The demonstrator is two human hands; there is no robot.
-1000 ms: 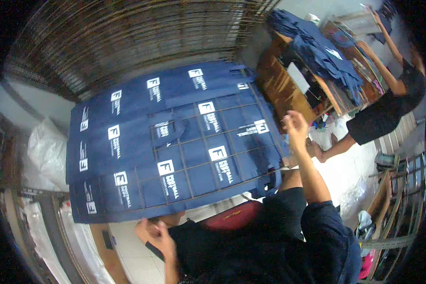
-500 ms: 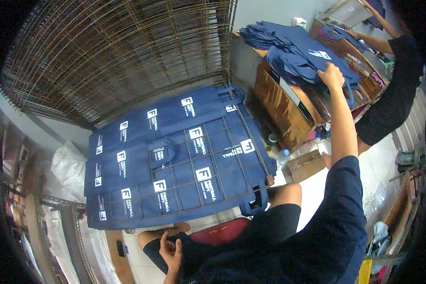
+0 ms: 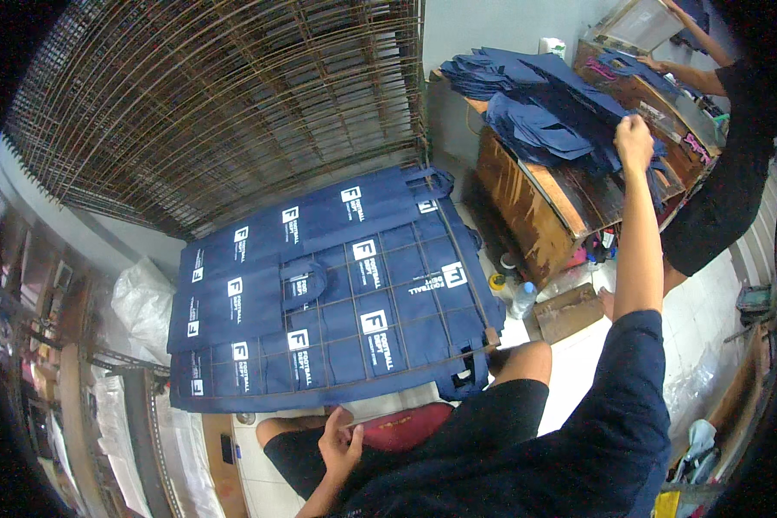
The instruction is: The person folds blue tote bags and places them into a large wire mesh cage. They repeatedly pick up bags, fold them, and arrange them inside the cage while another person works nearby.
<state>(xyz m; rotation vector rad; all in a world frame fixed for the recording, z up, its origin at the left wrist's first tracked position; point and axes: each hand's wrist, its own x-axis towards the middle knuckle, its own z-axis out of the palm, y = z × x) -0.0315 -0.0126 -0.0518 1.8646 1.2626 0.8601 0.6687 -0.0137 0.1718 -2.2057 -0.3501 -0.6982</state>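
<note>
My right hand point(image 3: 634, 142) reaches out at the upper right, its fingers closed on the edge of a navy blue fabric bag point(image 3: 654, 180) by a pile of the same pieces point(image 3: 544, 99). Part of that bag hangs below the fingers. Over my lap my left hand point(image 3: 341, 445) is loosely bent, thumb and fingers apart, with nothing in it. In front of me lie printed navy bags point(image 3: 233, 319) with white marks, spread in overlapping rows on a metal wire rack point(image 3: 341, 332). Some have looped handles.
Many wire racks point(image 3: 259, 104) lean up at the far left. A worn wooden table point(image 3: 527, 198) carries the pile; another person's arm point(image 3: 691, 78) works beyond it. A plastic bottle point(image 3: 523, 300) and cardboard box point(image 3: 570, 315) stand on the floor. A plastic bag point(image 3: 142, 302) sits left.
My right hand has moved slightly right, and the top bag's white mark no longer shows as its edge is pulled up. My left hand has shifted a little right over my lap.
</note>
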